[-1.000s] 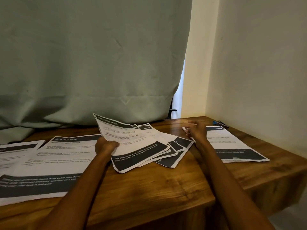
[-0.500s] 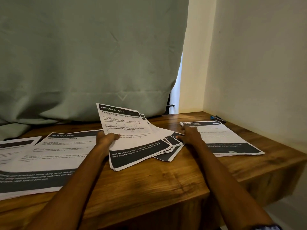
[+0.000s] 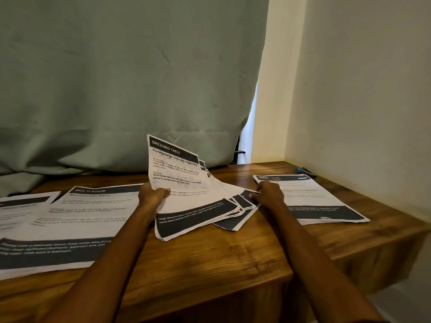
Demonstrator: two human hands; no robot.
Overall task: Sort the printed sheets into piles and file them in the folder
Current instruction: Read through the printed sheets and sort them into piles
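Note:
My left hand (image 3: 152,196) grips the left edge of a fanned bundle of printed sheets (image 3: 186,197), its top page headed "DRESSING TABLE" and tilted up off the table. At the bundle's right side, my right hand (image 3: 268,193) pinches the edges of the lower fanned sheets. A pile headed "MULTI-ROOM" (image 3: 77,220) lies flat at the left, with another pile (image 3: 21,208) beyond it at the far left. A third pile (image 3: 319,199) lies flat to the right. No folder is in view.
The wooden table (image 3: 233,259) has its front edge near me and its right corner against a cream wall. A grey-green curtain (image 3: 128,78) hangs behind the table. A blue pen (image 3: 304,170) lies at the back right corner.
My right hand left the right pile and came to the fanned sheets' right edge. My left hand tilted the bundle's top up higher.

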